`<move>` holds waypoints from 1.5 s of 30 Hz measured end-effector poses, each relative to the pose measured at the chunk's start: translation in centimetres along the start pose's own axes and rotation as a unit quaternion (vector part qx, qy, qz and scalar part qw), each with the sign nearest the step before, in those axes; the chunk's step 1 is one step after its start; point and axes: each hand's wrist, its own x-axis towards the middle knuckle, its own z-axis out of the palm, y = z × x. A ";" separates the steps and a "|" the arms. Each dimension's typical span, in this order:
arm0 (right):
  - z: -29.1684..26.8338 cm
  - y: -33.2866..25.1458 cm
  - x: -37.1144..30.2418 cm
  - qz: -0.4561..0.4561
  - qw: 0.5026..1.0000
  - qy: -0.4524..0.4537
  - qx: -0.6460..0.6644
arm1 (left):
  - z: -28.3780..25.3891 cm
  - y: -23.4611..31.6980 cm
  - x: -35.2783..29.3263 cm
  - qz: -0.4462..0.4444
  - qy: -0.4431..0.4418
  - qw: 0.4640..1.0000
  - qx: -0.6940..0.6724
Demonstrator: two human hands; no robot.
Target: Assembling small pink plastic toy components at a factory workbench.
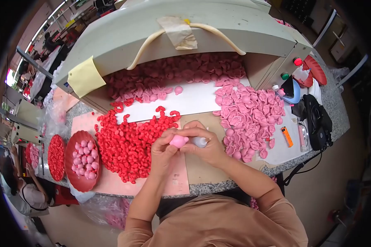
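Note:
My left hand (161,149) pinches a small, smooth pink ball-shaped piece (178,141) with a little knob on its right side. My right hand (212,151) is closed around a small translucent whitish bottle (200,142), and its fingertips meet the pink piece. Both hands are close together over a brown board (206,173). To the left of them spreads a heap of small glossy red pieces (127,150). On the right lies a heap of pink cupped shells and rounded pieces (251,117).
A pale metal housing (243,31) arches over more pink pieces behind the hands. At left stand a red oval tray (71,175) of pink balls and another tray of red pieces (56,156). An orange lighter (287,137) and black bag (318,121) lie right. Another person (33,193) sits far left.

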 end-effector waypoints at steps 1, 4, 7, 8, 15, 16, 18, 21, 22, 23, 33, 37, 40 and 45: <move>0.7 0.2 0.1 0.023 0.997 0.016 0.076 | 0.1 0.0 0.1 -0.003 0.013 0.999 -0.042; 1.9 1.0 -0.3 0.041 0.980 0.057 0.188 | 1.0 -0.1 0.0 -0.005 0.037 0.996 -0.081; 2.3 -0.1 0.0 0.059 0.957 0.077 0.273 | 1.3 0.1 -0.2 -0.017 0.049 0.993 -0.103; 2.3 -0.5 0.2 0.079 0.941 0.070 0.321 | 1.4 0.2 -0.3 -0.028 0.051 0.993 -0.102; 1.9 -0.1 -0.1 0.079 0.917 0.025 0.391 | 1.8 0.4 -0.1 -0.025 0.038 0.996 -0.073; 1.9 0.0 -0.1 0.075 0.916 0.024 0.394 | 1.8 0.4 -0.1 -0.027 0.039 0.996 -0.073; 1.8 0.1 -0.1 0.072 0.915 0.025 0.397 | 1.8 0.3 -0.1 -0.024 0.038 0.996 -0.074; 1.8 0.1 -0.1 0.060 0.924 0.018 0.378 | 1.8 0.3 -0.2 -0.021 0.047 0.996 -0.067; 1.8 0.1 -0.1 0.060 0.922 0.020 0.381 | 1.8 0.3 -0.2 -0.021 0.048 0.996 -0.067; 1.8 0.1 -0.1 0.060 0.921 0.022 0.383 | 1.9 0.3 -0.2 -0.023 0.045 0.996 -0.067; 2.0 0.1 -0.2 0.068 0.918 0.035 0.388 | 2.0 0.1 -0.3 -0.021 0.061 0.995 -0.076; 1.9 0.4 -0.2 0.062 0.931 0.039 0.357 | 1.8 0.1 -0.2 -0.023 0.056 0.995 -0.078; 1.4 0.1 0.2 0.069 0.961 0.041 0.265 | 1.6 0.1 -0.2 -0.038 0.053 0.992 -0.105; 1.2 -0.6 0.3 0.035 0.990 0.031 0.131 | 1.8 0.3 0.0 0.007 0.029 0.996 -0.084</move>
